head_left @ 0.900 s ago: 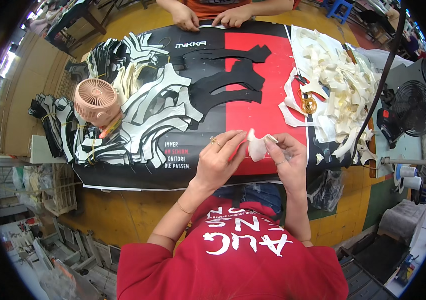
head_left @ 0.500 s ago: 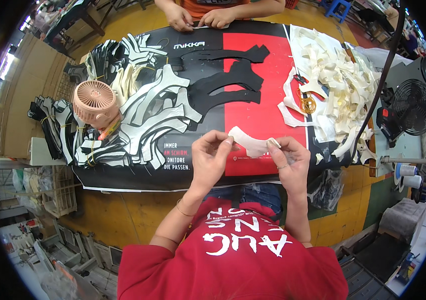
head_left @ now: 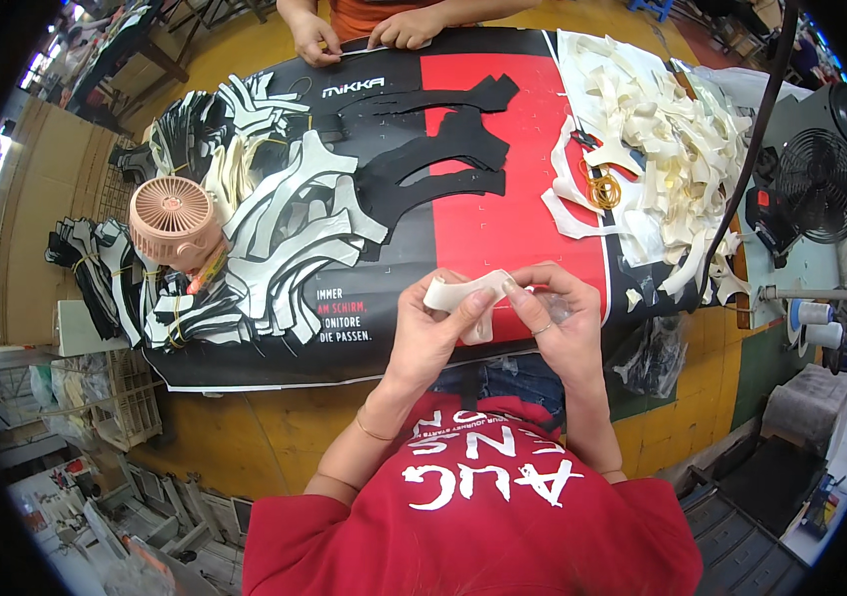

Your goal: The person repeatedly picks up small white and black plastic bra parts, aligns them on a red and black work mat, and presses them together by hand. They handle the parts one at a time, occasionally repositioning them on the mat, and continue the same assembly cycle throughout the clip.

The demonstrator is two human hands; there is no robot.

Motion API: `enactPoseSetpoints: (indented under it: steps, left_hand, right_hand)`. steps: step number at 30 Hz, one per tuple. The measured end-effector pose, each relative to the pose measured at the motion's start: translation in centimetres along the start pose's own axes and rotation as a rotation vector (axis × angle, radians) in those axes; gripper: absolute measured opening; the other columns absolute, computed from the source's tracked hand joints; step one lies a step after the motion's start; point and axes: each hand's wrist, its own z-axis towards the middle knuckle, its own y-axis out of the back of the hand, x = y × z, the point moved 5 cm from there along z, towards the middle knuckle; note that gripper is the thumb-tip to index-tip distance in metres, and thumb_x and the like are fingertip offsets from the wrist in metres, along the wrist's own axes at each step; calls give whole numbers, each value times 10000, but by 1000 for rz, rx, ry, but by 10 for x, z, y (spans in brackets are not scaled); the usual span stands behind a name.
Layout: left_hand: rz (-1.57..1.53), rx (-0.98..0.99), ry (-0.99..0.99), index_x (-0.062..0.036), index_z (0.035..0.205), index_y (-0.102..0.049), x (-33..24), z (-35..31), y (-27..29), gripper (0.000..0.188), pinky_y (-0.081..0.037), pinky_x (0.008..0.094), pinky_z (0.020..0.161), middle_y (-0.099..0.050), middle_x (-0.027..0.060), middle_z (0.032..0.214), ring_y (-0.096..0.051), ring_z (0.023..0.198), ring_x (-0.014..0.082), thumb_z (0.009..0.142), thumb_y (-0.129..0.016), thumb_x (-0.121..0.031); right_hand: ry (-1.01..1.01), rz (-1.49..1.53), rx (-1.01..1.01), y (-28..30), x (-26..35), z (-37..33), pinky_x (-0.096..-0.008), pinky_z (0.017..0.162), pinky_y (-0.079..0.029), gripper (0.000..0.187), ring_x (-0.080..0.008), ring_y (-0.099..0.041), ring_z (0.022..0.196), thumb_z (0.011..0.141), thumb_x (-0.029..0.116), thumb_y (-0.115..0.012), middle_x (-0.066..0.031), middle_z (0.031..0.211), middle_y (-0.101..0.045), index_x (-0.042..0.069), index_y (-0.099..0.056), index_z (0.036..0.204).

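A cream, curved cut piece (head_left: 463,296) of thin material is held up over the near edge of the table. My left hand (head_left: 430,333) pinches its left end and my right hand (head_left: 561,320) pinches its right end, fingers curled around it. Below the hands lies a red and black printed sheet (head_left: 503,223) that covers the table. Several black cut pieces (head_left: 428,164) lie on it beyond my hands.
A pink small fan (head_left: 173,221) stands at the left among stacks of white and black cut pieces (head_left: 289,228). A heap of cream offcuts (head_left: 662,149) lies at the right, by a black fan (head_left: 821,184). Another person's hands (head_left: 364,30) work at the far edge.
My hands have lifted the cream piece, brought it nearer to me, and spread it out between both hands.
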Motion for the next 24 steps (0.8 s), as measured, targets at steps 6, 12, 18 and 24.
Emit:
enactPoseSetpoints:
  steps: [6,12,18,24]
  left_hand:
    - [44,-53,-21,-23,1010,-628,-5,-6,-3,162,-457,208,550,-681,50,830,-614,691,66,948,-714,-146]
    - [90,-109,-82,-10,1077,-654,-8,-7,-1,183,-431,192,557,-658,18,863,-571,693,48,953,-701,-136]
    - [65,-6,-162,10,1044,-670,-12,-8,2,157,-464,210,604,-621,49,975,-571,747,66,949,-693,-113]
    - [443,-45,-460,-6,976,-696,-32,-11,1,112,-503,220,635,-628,85,985,-619,793,108,883,-745,-46]
  right_hand:
    - [61,3,40,-5,3,2,-197,629,-410,121,-24,-537,733,952,73,-680,-4,878,-656,-31,-695,1011]
    - [379,-220,54,-16,25,0,-240,562,-457,170,-106,-610,679,887,90,-753,-67,894,-682,-11,-718,1019]
    - [466,-354,17,-23,35,-3,-231,536,-457,184,-110,-627,717,841,47,-792,-94,945,-675,-18,-725,1000]
    - [448,-403,67,-19,44,-9,-252,539,-485,185,-136,-654,760,824,47,-806,-111,964,-671,-13,-720,976]
